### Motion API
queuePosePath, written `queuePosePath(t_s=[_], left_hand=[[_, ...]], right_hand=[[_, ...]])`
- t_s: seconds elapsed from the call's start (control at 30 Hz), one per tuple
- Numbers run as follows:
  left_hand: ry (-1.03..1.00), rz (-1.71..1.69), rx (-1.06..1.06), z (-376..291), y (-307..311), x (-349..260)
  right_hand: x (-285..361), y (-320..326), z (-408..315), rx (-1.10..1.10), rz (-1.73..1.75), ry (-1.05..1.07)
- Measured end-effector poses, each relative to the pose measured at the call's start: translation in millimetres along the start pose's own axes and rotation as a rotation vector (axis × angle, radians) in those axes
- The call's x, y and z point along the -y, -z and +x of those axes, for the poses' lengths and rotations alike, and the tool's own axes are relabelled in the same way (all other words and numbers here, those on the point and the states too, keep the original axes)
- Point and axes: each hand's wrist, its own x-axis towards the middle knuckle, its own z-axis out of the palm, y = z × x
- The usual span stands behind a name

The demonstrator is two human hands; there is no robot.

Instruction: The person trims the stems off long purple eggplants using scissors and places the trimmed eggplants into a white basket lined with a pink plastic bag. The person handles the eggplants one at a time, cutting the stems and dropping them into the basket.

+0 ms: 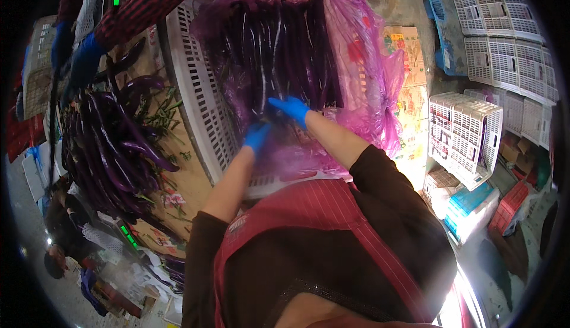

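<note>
Long dark purple eggplants [285, 51] lie side by side in a white plastic crate [200, 83] lined with pink plastic film [356, 60]. My right hand [291, 108], in a blue glove, rests at the near ends of the eggplants, its fingers pointing left. Lower and to the left, my left hand [257, 136], also blue-gloved, is blurred beside the near left part of the lining. Whether either hand grips an eggplant or only touches it cannot be made out. The film is bunched at the crate's near end, below my hands.
Left of the crate, a heap of eggplants [111, 149] and green stem pieces lie on cardboard [178, 181]. A co-worker's blue-gloved hands [84, 60] are above that heap. White crates [503, 56] are stacked at the right, with one white crate [463, 136] standing nearer.
</note>
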Motion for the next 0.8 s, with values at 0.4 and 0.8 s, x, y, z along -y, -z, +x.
queuePosePath(t_s=[0.4, 0.8], left_hand=[[-0.444, 0.809, 0.136, -34, -25, -6], [-0.849, 0.454, -0.196, -190, 40, -68]], right_hand=[[50, -37, -37, -0.156, -0.120, 0.014], [156, 105, -196, 0.532, 0.506, -0.205]])
